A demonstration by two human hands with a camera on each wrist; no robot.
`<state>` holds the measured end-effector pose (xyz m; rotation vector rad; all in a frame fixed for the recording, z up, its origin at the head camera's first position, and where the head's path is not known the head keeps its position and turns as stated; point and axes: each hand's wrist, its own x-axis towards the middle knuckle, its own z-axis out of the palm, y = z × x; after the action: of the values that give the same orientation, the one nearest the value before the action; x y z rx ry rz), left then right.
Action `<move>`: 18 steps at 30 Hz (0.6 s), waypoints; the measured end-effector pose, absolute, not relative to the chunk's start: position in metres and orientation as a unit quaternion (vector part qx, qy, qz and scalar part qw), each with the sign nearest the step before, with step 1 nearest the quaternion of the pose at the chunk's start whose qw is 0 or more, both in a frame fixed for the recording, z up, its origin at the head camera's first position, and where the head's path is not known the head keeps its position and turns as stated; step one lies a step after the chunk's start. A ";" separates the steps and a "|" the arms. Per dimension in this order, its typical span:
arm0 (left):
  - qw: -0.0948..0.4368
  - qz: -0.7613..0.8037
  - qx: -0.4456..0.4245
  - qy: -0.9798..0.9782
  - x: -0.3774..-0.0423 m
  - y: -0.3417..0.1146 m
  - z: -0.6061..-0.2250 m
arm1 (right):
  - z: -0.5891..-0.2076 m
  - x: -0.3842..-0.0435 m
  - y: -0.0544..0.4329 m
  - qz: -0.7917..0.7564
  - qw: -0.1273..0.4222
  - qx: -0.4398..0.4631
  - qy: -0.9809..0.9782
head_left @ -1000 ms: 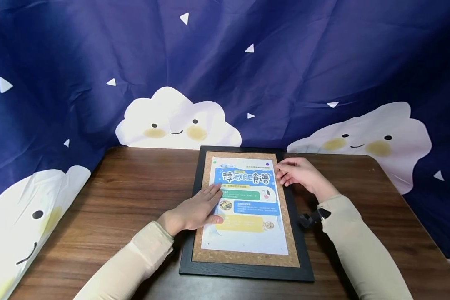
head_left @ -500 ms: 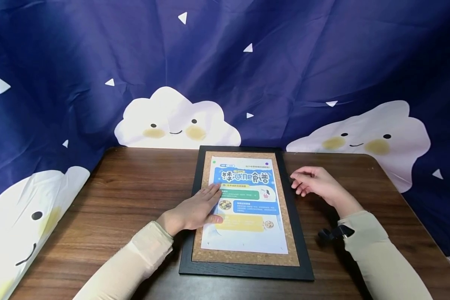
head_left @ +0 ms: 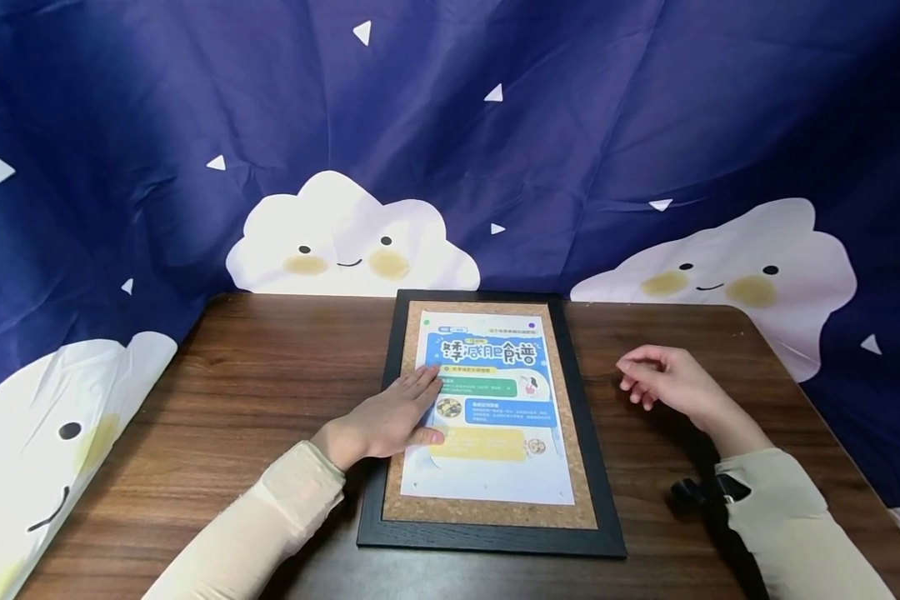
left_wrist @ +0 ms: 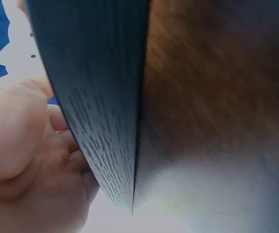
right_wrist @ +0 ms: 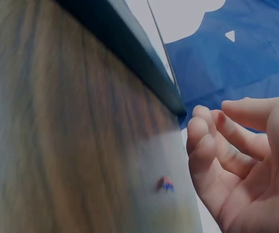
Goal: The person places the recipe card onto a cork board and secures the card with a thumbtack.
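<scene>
A printed paper sheet (head_left: 487, 483) lies on a cork board (head_left: 495, 513) in a black frame (head_left: 495, 538). A green dot, likely a pin head (head_left: 426, 322), marks its upper left corner, and a purple one (head_left: 531, 326) marks its upper right. My left hand (head_left: 390, 417) rests flat across the frame's left side, fingers on the sheet. My right hand (head_left: 667, 383) is above the table right of the frame, touching neither frame nor sheet. Its fingers are loosely curled, and I see nothing held in them in the right wrist view.
Under everything is a dark wood-grain table (head_left: 270, 350). Small red and blue bits (right_wrist: 166, 184) lie on it near my right hand; their kind is too blurred to tell. A blue cloth with clouds (head_left: 352, 233) hangs behind the table. A black strap (head_left: 708, 489) shows at my right wrist.
My right hand has left the sheet's upper right edge and moved right and slightly toward me, off the frame. The left hand has stayed in place on the sheet.
</scene>
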<state>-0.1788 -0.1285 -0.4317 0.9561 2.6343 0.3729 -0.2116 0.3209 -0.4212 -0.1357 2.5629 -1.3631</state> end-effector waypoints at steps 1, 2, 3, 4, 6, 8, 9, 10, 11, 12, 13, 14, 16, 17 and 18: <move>0.156 0.129 0.335 0.920 -0.179 -0.129 -0.431 | -0.422 -0.210 0.324 -0.456 0.113 -0.045 0.882; 0.155 0.128 0.335 0.920 -0.179 -0.129 -0.431 | -0.423 -0.208 0.326 -0.446 0.109 -0.042 0.887; 0.154 0.127 0.337 0.920 -0.179 -0.129 -0.431 | -0.424 -0.206 0.329 -0.438 0.105 -0.041 0.892; 0.152 0.126 0.338 0.920 -0.179 -0.129 -0.431 | -0.425 -0.204 0.332 -0.433 0.100 -0.039 0.895; 0.151 0.123 0.339 0.920 -0.179 -0.130 -0.431 | -0.427 -0.201 0.336 -0.424 0.093 -0.033 0.900; 0.149 0.117 0.341 0.921 -0.180 -0.132 -0.431 | -0.429 -0.198 0.340 -0.418 0.088 -0.031 0.903; 0.148 0.114 0.342 0.921 -0.180 -0.133 -0.431 | -0.430 -0.197 0.342 -0.415 0.087 -0.030 0.905; 0.147 0.112 0.344 0.921 -0.180 -0.134 -0.431 | -0.431 -0.196 0.343 -0.413 0.087 -0.029 0.906; 0.147 0.111 0.346 0.920 -0.180 -0.135 -0.431 | -0.432 -0.195 0.344 -0.408 0.088 -0.027 0.908; 0.147 0.109 0.348 0.920 -0.180 -0.136 -0.432 | -0.433 -0.194 0.346 -0.406 0.090 -0.025 0.909; 0.146 0.109 0.350 0.919 -0.180 -0.136 -0.432 | -0.434 -0.194 0.347 -0.401 0.092 -0.023 0.911; 0.145 0.111 0.352 0.918 -0.181 -0.137 -0.432 | -0.435 -0.193 0.348 -0.398 0.094 -0.020 0.912; 0.145 0.116 0.355 0.916 -0.181 -0.138 -0.432 | -0.437 -0.192 0.350 -0.397 0.095 -0.017 0.913; 0.146 0.119 0.356 0.916 -0.181 -0.138 -0.432 | -0.438 -0.192 0.350 -0.396 0.094 -0.015 0.913; 0.146 0.121 0.357 0.915 -0.182 -0.139 -0.433 | -0.439 -0.192 0.351 -0.397 0.093 -0.013 0.913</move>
<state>-0.1817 -0.1388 -0.4326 1.0279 2.6344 0.3483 -0.1920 0.3506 -0.4387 -0.0398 2.7095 -1.1774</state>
